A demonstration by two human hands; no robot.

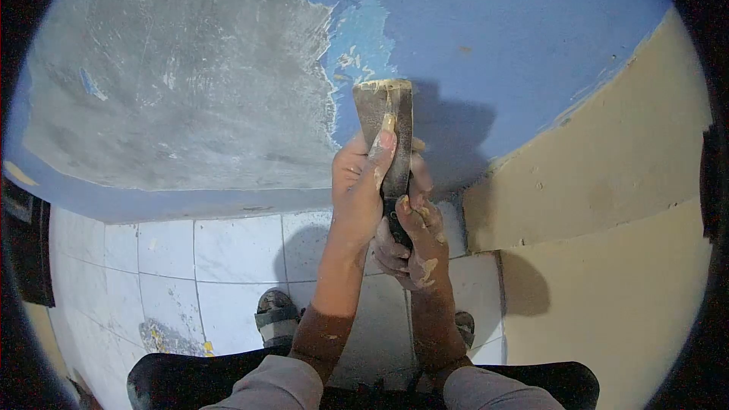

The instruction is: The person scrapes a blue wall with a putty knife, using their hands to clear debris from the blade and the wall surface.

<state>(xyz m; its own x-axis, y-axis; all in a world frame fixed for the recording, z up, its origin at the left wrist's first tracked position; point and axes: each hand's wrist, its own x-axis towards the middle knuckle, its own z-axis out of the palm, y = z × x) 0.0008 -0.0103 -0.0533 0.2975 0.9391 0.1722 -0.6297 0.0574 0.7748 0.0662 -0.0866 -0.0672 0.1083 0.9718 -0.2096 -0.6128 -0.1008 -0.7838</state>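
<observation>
A scraper with a broad, worn metal blade points up the blue wall, its whitish-caked edge near a lighter blue patch. My left hand holds the blade from the left, the thumb lying along its face. Lower down, my right hand is wrapped round the dark handle. Both hands are smeared with pale material. Left of the scraper, a large area of bare grey wall has ragged edges. Whether the blade touches the wall cannot be made out.
White floor tiles lie below the wall, with debris at the lower left. A beige surface fills the right. My sandalled feet show beside my forearms, above a black seat edge. A dark object stands far left.
</observation>
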